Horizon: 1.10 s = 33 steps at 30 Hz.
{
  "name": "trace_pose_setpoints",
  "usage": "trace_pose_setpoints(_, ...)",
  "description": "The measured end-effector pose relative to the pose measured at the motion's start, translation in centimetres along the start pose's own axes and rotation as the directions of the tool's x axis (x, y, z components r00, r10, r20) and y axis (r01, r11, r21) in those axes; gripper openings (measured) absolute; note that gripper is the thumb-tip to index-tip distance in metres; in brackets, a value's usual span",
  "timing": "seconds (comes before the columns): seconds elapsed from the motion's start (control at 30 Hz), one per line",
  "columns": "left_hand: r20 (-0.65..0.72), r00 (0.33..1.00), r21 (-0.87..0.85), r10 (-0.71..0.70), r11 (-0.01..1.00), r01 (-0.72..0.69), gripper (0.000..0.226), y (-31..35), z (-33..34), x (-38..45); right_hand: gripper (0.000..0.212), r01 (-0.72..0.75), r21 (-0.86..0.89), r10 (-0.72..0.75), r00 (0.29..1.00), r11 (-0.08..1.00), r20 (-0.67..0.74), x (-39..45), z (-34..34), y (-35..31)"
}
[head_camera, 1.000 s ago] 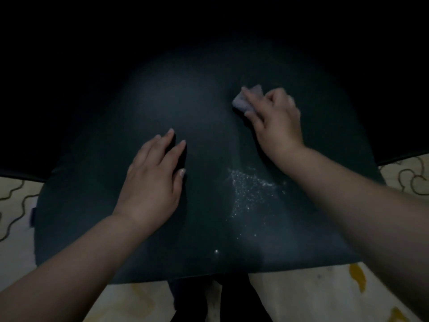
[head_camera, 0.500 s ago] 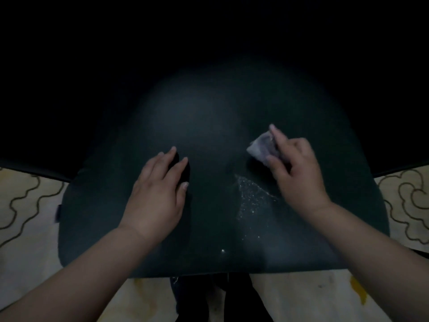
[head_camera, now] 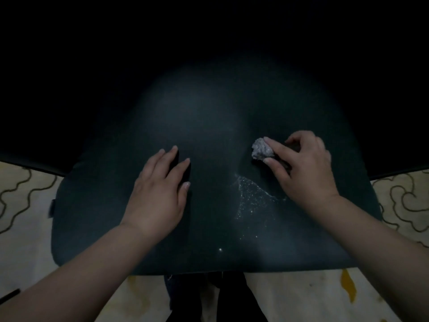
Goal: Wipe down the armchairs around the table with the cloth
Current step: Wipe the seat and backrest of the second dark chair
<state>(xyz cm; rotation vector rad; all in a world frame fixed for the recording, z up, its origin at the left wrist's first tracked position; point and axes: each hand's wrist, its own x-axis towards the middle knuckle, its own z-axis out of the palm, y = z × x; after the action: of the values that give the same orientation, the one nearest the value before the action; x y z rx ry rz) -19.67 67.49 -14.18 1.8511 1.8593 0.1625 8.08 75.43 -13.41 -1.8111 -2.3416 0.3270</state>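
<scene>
Both hands are working on the dark green padded seat cushion of the armchair [head_camera: 209, 140], which fills most of what I am seeing under a dim light. My right hand [head_camera: 304, 168] is pinching the small crumpled grey cloth [head_camera: 261, 150] between thumb and curled fingers, bunching it into a wad so it is giving me a firm pad rather than a loose flap. Most of the cloth is poking out past my fingertips and is touching the cushion, towards the right of the middle.

My left hand [head_camera: 157, 194] is lying flat with its fingers straight and close together, palm down on the cushion left of centre. I am judging that it is bracing me as I lean over, and perhaps keeping the soft seat from shifting under the rubbing.

Just below the cloth, a patch of whitish speckles [head_camera: 250, 194] is glinting on the fabric, with one stray white speck [head_camera: 220, 249] nearer the front edge. Whether it is dust or damp I cannot tell. I am holding the cloth just above it, probably so the next stroke can go down across it.

Around the seat, the pale floor covering with dark curling line pattern [head_camera: 404, 198] is showing at both sides.
</scene>
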Motion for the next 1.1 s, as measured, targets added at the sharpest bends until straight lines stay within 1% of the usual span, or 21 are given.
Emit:
trace_pose_setpoints(0.13, -0.025, 1.000, -0.008, 0.003, 1.000, -0.003, 0.046, -0.3, 0.0, 0.1, 0.042, 0.063, -0.004, -0.062, 0.990, 0.998, 0.129, -0.6, -0.2, 0.1)
trace_pose_setpoints(0.27, -0.029, 0.999, 0.009, 0.021, 1.000, -0.020, 0.045, -0.5, 0.0, 0.3, 0.046, 0.147, -0.073, -0.135, 0.980, 0.987, 0.145, -0.8, -0.1, 0.5)
trace_pose_setpoints(0.33, -0.030, 0.999, 0.008, 0.018, 1.000, -0.018, 0.045, -0.5, 0.0, 0.4, 0.051, 0.157, -0.102, -0.141, 0.979, 0.982, 0.147, -0.5, 0.1, 0.6)
trace_pose_setpoints(0.4, -0.033, 0.999, 0.002, 0.009, 1.000, -0.009, 0.045, -0.6, 0.0, 0.5, 0.056, 0.159, -0.089, -0.145, 0.979, 0.983, 0.144, -0.5, 0.6, 0.6)
trace_pose_setpoints(0.47, -0.035, 0.999, -0.001, 0.011, 1.000, -0.011, 0.045, -0.6, 0.1, 0.4, 0.060, 0.171, -0.017, -0.168, 0.977, 0.985, 0.132, -0.4, 1.1, 0.6)
trace_pose_setpoints(0.53, -0.037, 0.999, -0.001, 0.014, 1.000, -0.014, 0.045, -0.6, 0.2, 0.4, 0.063, 0.143, 0.043, -0.146, 0.986, 0.989, 0.076, 1.0, 1.3, 0.9)
trace_pose_setpoints(0.6, -0.042, 0.999, -0.004, 0.018, 1.000, -0.018, 0.045, -0.7, 0.4, 0.3, 0.066, 0.043, 0.043, -0.045, 0.998, 0.998, 0.036, 3.9, 1.7, 1.2)
trace_pose_setpoints(0.67, -0.052, 0.999, -0.009, 0.016, 1.000, -0.017, 0.045, -0.6, 0.5, 0.3, 0.066, -0.035, 0.029, 0.033, 0.997, 0.999, 0.071, 6.1, 2.4, 0.8)
trace_pose_setpoints(0.7, -0.056, 0.998, -0.012, 0.012, 1.000, -0.012, 0.045, -0.6, 0.6, 0.4, 0.064, -0.040, 0.039, 0.036, 0.996, 0.998, 0.084, 6.1, 2.9, 0.2)
trace_pose_setpoints(0.77, -0.059, 0.998, -0.022, 0.002, 1.000, -0.003, 0.045, -0.5, 0.5, 0.3, 0.060, 0.003, 0.098, -0.012, 0.996, 0.995, 0.092, 4.5, 3.4, -1.1)
trace_pose_setpoints(0.87, -0.056, 0.998, -0.033, -0.003, 0.999, 0.001, 0.045, -0.4, 0.5, 0.2, 0.058, 0.150, 0.163, -0.171, 0.978, 0.975, 0.118, -0.3, 3.6, -2.0)
trace_pose_setpoints(0.93, -0.047, 0.999, -0.038, 0.002, 0.999, -0.003, 0.044, -0.7, 0.4, 0.1, 0.058, 0.207, 0.180, -0.229, 0.967, 0.962, 0.111, -1.5, 3.6, -1.6)
trace_pose_setpoints(0.97, -0.040, 0.999, -0.037, 0.008, 0.999, -0.009, 0.044, -0.9, 0.3, 0.0, 0.058, 0.208, 0.184, -0.226, 0.971, 0.961, 0.080, -0.9, 3.5, -1.4)
trace_pose_setpoints(1.0, -0.034, 0.999, -0.033, 0.013, 0.999, -0.014, 0.045, -1.1, 0.2, -0.1, 0.058, 0.174, 0.192, -0.184, 0.982, 0.966, 0.037, 0.3, 3.6, -1.5)
trace_pose_setpoints(1.07, -0.025, 1.000, -0.022, 0.020, 1.000, -0.020, 0.045, -1.6, 0.2, -0.2, 0.061, 0.055, 0.228, -0.045, 0.998, 0.972, -0.048, 4.4, 4.0, -2.3)
trace_pose_setpoints(1.1, -0.022, 0.999, -0.015, 0.024, 1.000, -0.024, 0.046, -1.8, 0.2, -0.3, 0.066, -0.007, 0.244, 0.020, 0.999, 0.970, -0.051, 6.9, 4.4, -2.9)
